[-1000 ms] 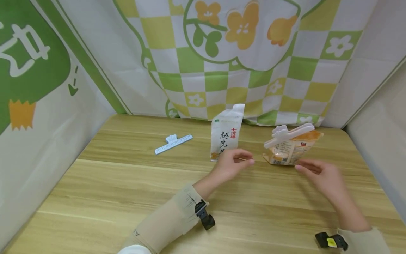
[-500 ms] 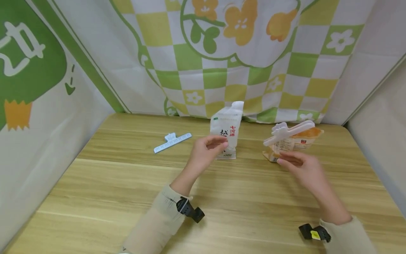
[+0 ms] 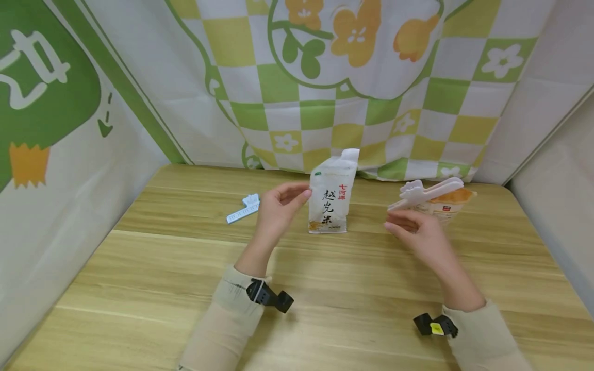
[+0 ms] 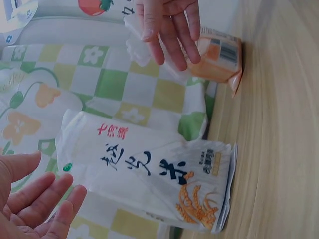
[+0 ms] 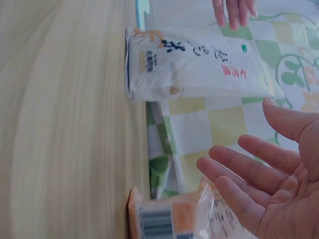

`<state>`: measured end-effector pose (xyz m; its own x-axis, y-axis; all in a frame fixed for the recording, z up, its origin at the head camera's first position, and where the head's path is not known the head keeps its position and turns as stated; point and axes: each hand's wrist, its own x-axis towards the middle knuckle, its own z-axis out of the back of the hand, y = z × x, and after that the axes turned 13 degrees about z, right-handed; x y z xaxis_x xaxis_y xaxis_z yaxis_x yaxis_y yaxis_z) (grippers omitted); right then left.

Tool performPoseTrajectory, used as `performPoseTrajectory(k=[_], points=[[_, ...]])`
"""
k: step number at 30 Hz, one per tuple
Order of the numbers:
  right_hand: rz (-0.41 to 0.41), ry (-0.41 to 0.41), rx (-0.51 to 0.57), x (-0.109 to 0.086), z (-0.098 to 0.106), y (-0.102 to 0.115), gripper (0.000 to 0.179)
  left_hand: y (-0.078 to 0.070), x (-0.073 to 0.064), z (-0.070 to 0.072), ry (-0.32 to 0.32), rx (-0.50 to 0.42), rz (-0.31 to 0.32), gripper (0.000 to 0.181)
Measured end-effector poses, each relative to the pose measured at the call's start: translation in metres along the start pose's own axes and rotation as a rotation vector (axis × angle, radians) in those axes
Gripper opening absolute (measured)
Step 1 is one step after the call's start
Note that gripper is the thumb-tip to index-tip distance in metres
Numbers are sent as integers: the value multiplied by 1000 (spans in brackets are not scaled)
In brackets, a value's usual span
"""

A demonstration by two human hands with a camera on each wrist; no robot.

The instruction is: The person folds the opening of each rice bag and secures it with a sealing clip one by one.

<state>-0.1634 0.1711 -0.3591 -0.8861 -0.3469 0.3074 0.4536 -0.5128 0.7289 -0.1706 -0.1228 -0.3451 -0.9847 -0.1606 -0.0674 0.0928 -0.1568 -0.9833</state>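
A white rice bag [image 3: 330, 206] with black and red lettering stands upright at the table's middle, its top folded over to a narrow corner. Just left of it is my left hand [image 3: 278, 211], fingers loosely extended; in the left wrist view a gap shows between these fingers and the bag [image 4: 144, 169]. To the right, my right hand [image 3: 417, 232] hovers in front of an orange-and-clear bag [image 3: 445, 205] that has a pale pink sealing clip [image 3: 429, 193] across its top. The right wrist view shows this hand's fingers [image 5: 259, 169] spread and holding nothing.
Behind the left hand lies a light blue sealing clip [image 3: 243, 210], partly hidden. A checked cloth [image 3: 320, 113] hangs along the back edge of the wooden table [image 3: 153, 288]. White fabric walls stand on both sides.
My left hand has moved left and back from the rice bag's front to its left side. My right hand has shifted left across the front of the orange bag. Both bags stay put.
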Motion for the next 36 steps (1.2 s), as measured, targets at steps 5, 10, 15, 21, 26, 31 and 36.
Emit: performPoseTrajectory(k=[5, 10, 15, 21, 26, 31, 36], points=[[-2, 17, 17, 10, -8, 9, 46, 2, 7, 6, -46, 0, 12, 27], [14, 20, 43, 22, -18, 16, 48, 7, 14, 8, -44, -4, 21, 29], [19, 22, 75, 33, -30, 19, 50, 14, 19, 10, -41, -5, 37, 33], [7, 28, 122, 40, -43, 13, 53, 25, 23, 10, -7, 30, 74, 37], [-4, 25, 167, 45, -50, 10, 57, 32, 27, 6, 59, 57, 76, 44], [-25, 27, 199, 50, -56, 7, 59, 36, 30, 2, 92, 87, 75, 47], [-40, 19, 232, 56, -59, 3, 60, 38, 33, -2, 97, 113, 67, 50]])
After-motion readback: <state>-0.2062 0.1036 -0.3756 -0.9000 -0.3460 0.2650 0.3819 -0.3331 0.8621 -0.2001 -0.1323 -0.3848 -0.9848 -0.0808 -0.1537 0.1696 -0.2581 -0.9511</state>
